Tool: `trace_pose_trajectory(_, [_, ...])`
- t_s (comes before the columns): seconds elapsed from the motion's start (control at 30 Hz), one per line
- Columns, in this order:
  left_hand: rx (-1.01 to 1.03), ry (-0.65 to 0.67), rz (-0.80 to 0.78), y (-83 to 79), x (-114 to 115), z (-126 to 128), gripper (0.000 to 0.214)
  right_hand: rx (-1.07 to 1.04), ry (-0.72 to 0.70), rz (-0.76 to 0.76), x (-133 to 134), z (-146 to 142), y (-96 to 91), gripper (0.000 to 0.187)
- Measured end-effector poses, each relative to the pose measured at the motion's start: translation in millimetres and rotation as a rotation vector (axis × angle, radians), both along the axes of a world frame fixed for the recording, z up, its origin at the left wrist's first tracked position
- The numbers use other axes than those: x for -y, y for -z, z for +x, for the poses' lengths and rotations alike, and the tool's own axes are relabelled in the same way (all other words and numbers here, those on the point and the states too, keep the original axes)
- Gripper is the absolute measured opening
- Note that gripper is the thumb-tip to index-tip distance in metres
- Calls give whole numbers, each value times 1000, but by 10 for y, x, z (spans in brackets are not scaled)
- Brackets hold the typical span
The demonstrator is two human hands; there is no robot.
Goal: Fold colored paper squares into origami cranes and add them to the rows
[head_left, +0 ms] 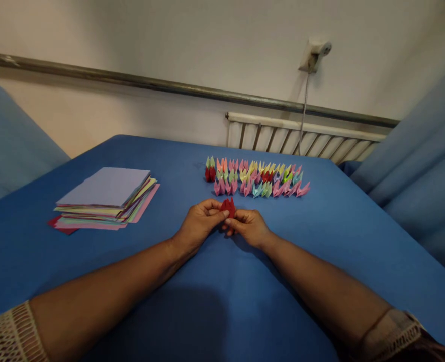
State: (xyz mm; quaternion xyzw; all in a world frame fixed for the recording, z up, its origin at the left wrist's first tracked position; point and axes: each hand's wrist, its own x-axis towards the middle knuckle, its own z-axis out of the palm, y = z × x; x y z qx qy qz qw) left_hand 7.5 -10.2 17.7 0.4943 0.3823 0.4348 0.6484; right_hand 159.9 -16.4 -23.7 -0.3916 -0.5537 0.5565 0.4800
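Note:
A small red folded-paper piece [229, 206] with pointed tips upward is pinched between my two hands, above the middle of the blue-covered table [184, 296]. My left hand [200, 222] grips its left side, thumb in front. On its right side, my right hand [251, 226] closes thumb and fingers on the lower part. Just beyond my hands stand rows of folded paper figures [247, 188] in pink, yellow, green, red and blue, with pointed ends up. My fingers cover the lower part of the red piece.
A stack of coloured paper sheets [103, 187] lies to the left, lavender on top, with a red sheet [64, 226] sticking out below. Behind the table are a radiator [275, 131], a metal pipe [162, 83] and a wall socket [313, 56] with a cord. Blue curtains [426, 130] hang at both sides.

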Motion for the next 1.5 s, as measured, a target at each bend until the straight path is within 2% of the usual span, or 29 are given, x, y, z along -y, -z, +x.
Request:
trace_pose_trajectory(0.1, [-3, 30, 22, -16, 4, -8, 29, -25, -10, -42, 3, 10, -32, 35])
trace_pose_trajectory(0.2, [19, -29, 71, -48, -1, -23, 35, -10, -43, -50, 6, 33, -73, 35])
trace_pose_trajectory(0.33, [-14, -130, 151, -65, -19, -41, 21, 19, -65, -18, 13, 57, -96, 35])
trace_pose_trajectory(0.53, [-53, -86, 175, -49, -27, -48, 22, 10, -58, -3, 4, 62, -39, 35])
trace_pose_trajectory(0.77, [-55, -115, 297, -54, 9, -40, 20, 15, -63, -28, -5, 67, -10, 35])
trace_pose_trajectory(0.97, [-151, -112, 397, -33, 34, -53, 15, 29, -67, -18, 6, 63, -6, 33])
trace_pose_trajectory(1.27, [-146, -202, 328, -84, 23, -45, 12, -8, -50, -13, 19, 48, -37, 34])
trace_pose_trajectory(1.5, [-157, -268, 262, -67, 9, -43, 14, -34, 0, 14, 35, 22, -63, 33])
